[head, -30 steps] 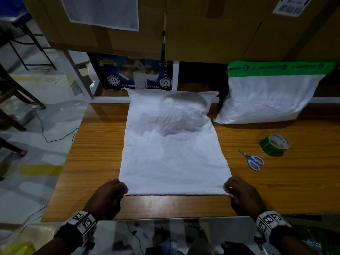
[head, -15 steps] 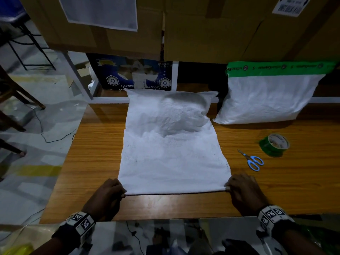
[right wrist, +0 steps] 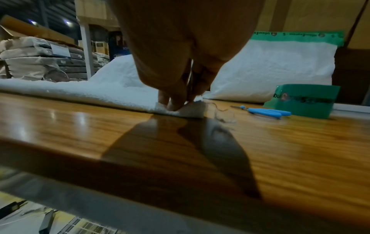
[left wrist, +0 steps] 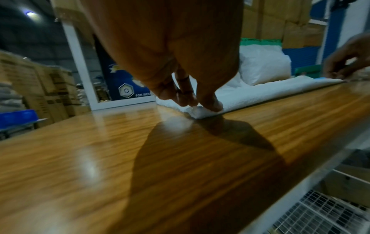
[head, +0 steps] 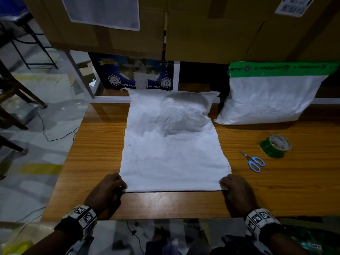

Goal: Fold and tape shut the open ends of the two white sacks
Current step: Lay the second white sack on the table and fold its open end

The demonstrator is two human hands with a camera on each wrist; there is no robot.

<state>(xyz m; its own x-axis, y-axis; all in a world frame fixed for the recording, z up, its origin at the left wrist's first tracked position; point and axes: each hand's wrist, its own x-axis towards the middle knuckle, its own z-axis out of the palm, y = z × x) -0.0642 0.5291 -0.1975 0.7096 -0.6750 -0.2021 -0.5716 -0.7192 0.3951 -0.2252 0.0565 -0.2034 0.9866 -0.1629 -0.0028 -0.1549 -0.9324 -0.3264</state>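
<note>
A white woven sack (head: pixel 173 148) lies flat on the wooden table (head: pixel 95 162), its filled part at the far end and its open end toward me. My left hand (head: pixel 117 184) pinches the near left corner of that sack (left wrist: pixel 200 111) between thumb and fingers. My right hand (head: pixel 227 184) pinches the near right corner (right wrist: pixel 186 110). A second white sack (head: pixel 266 100) leans upright at the back right, its top closed with green tape (head: pixel 279 68). A green tape roll (head: pixel 276 145) and blue-handled scissors (head: pixel 253 161) lie to the right of the flat sack.
Stacked cardboard boxes (head: pixel 211 28) rise behind the table. A blue printed carton (head: pixel 136 74) stands behind the flat sack. Chair legs and cables (head: pixel 46 129) occupy the floor at the left. The table's near edge (head: pixel 165 218) runs just below my wrists.
Both hands have settled on the sack's near corners and shifted slightly forward; the near edge now lies straighter and a little farther from the table edge.
</note>
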